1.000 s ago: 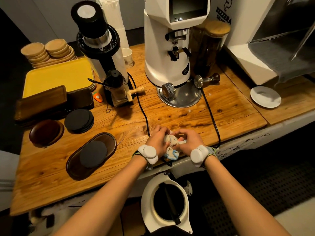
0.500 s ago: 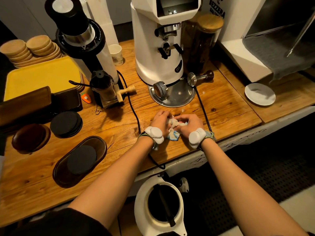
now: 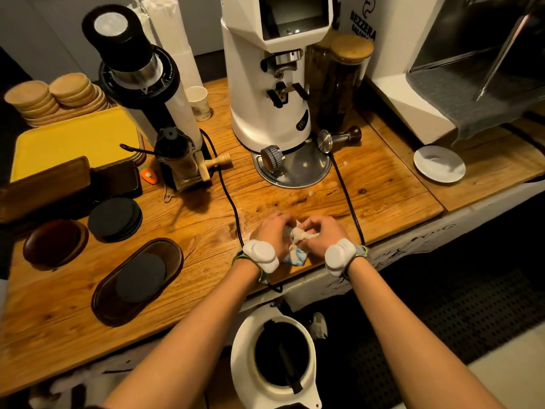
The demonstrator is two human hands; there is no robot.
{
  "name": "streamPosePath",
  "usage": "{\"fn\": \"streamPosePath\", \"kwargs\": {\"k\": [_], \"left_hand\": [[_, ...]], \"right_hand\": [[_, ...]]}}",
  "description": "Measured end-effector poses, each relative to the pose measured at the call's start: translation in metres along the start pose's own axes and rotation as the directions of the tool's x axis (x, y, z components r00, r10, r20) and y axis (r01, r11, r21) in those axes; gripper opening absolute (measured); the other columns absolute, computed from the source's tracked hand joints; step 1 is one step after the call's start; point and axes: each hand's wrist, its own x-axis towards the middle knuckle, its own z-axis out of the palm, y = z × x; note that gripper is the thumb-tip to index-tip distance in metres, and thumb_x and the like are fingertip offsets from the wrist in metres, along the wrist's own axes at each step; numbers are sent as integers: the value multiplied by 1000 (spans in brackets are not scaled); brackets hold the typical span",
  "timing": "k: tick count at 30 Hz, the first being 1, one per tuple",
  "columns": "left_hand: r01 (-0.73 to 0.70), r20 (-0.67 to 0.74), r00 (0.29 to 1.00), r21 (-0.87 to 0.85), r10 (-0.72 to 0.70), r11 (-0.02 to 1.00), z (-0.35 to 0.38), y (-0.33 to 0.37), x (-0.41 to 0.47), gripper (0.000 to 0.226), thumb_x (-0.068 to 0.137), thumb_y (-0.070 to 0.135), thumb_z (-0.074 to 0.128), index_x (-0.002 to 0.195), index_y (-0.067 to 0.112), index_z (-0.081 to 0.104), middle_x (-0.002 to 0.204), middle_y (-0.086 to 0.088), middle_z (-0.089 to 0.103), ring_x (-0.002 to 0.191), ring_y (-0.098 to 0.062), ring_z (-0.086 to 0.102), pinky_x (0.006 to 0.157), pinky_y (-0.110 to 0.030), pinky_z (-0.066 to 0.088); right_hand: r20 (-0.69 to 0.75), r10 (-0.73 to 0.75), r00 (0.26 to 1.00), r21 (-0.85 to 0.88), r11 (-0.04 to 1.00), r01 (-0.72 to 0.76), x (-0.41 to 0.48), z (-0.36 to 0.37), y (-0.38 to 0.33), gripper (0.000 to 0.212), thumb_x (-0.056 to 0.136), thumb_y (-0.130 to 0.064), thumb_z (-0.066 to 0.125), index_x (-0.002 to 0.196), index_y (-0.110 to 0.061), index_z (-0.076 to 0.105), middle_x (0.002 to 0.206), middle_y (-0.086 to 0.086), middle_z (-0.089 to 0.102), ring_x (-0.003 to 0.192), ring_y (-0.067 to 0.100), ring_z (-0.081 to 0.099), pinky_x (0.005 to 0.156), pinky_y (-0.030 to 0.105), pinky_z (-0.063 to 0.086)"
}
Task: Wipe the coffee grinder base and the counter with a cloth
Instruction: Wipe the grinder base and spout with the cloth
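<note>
Cloth: a small white rag (image 3: 296, 242) with a blue edge, bunched up on the tabletop (image 3: 206, 231) near the front edge, between the two hands.
Left hand: (image 3: 272, 231) knuckles up, grip curled round the cloth's left side; a white wrist unit (image 3: 261, 255) sits on the wrist.
Right hand: (image 3: 321, 233) knuckles up, grip curled in, with the fingertips pinching the cloth's right side; it wears a wrist unit of the same kind.
Base: a round metal plate (image 3: 309, 172) under the white grinder (image 3: 268, 107), toward the back edge and well apart from the cloth; a pale speck lies on it.
Distributor: a knurled puck (image 3: 272, 158) standing on edge on the base's left part.
Tamper: (image 3: 339, 138) on its side at the base's right rim, metal face toward the base.
Cords: two black leads run from the back to the front edge, one (image 3: 227, 190) just left of the left hand, the other (image 3: 348, 196) just right of the right hand.
Crumbs: a few pale bits (image 3: 310, 192) on the wood between the base and the hands.
Left end: a black grinder (image 3: 141, 75), a yellow tray (image 3: 73, 143), a stack of black coasters (image 3: 115, 219), and an oval tray (image 3: 174, 255) near the front edge carrying one black disc.
Right end: a white saucer (image 3: 438, 163) on the adjoining board.
</note>
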Motion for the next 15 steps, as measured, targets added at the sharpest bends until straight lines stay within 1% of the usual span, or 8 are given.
{"fn": "streamPosePath", "kwargs": {"k": [2, 4, 6, 7, 8, 10, 13, 15], "left_hand": [[21, -39, 999, -22, -21, 1000, 6, -1, -4, 31, 80, 10, 67, 110, 17, 61, 116, -6, 53, 108, -27, 53, 87, -37, 50], [37, -80, 996, -48, -41, 998, 10, -1, -3, 34, 80, 9, 68, 113, 15, 62, 117, -6, 52, 110, -26, 53, 90, -33, 47], [39, -87, 995, -79, -46, 996, 12, 1, 1, 39, 80, 11, 71, 118, 12, 62, 121, -5, 50, 114, -24, 50, 94, -24, 38], [37, -78, 996, -88, -43, 995, 13, 2, 4, 43, 80, 14, 73, 121, 11, 61, 123, -5, 49, 117, -22, 48, 94, -18, 33], [33, -68, 997, -93, -40, 995, 13, 3, 6, 47, 80, 17, 74, 124, 11, 60, 125, -4, 48, 118, -21, 47, 94, -15, 30], [31, -51, 998, -102, -36, 994, 14, 7, 12, 52, 80, 21, 75, 128, 12, 57, 126, -3, 48, 119, -20, 46, 97, -18, 31], [40, -52, 998, -117, -46, 992, 15, 12, 23, 55, 80, 27, 75, 129, 14, 55, 124, -4, 50, 118, -22, 47, 100, -28, 36], [50, -70, 996, -140, -60, 989, 15, 15, 28, 54, 81, 30, 74, 128, 16, 54, 122, -5, 52, 116, -22, 48, 98, -30, 37]], "right_hand": [[-15, -10, 1000, 28, 1000, 11, -5, 2, 3, 24, 62, -17, 82, 83, -26, 73, 82, -5, 74, 78, 15, 69, 69, 28, 57], [-58, -22, 998, 59, 998, 26, -7, 2, 4, 25, 63, -18, 83, 84, -28, 74, 81, -8, 73, 77, 10, 68, 68, 26, 57], [-116, -27, 993, 77, 996, 36, -7, -1, 7, 26, 65, -17, 83, 85, -29, 74, 83, -11, 72, 78, 6, 66, 69, 24, 56], [-148, -20, 989, 87, 996, 33, -7, -5, 9, 27, 66, -15, 83, 88, -29, 74, 85, -12, 71, 78, 4, 65, 68, 22, 53], [-180, -14, 984, 87, 996, 30, -7, -8, 11, 28, 67, -15, 83, 90, -28, 74, 87, -12, 71, 80, 4, 64, 69, 21, 52], [-246, 13, 969, 68, 998, 3, -3, -17, 16, 29, 68, -15, 83, 92, -27, 73, 90, -10, 70, 84, 9, 64, 72, 24, 53], [-338, 25, 941, 14, 1000, -21, 11, -29, 19, 37, 69, -16, 81, 97, -32, 64, 99, -5, 66, 94, 17, 62, 81, 36, 55], [-373, -3, 928, -25, 1000, -7, 18, -34, 20, 39, 73, -12, 78, 102, -31, 60, 109, 1, 61, 102, 21, 60, 86, 37, 52]]}}
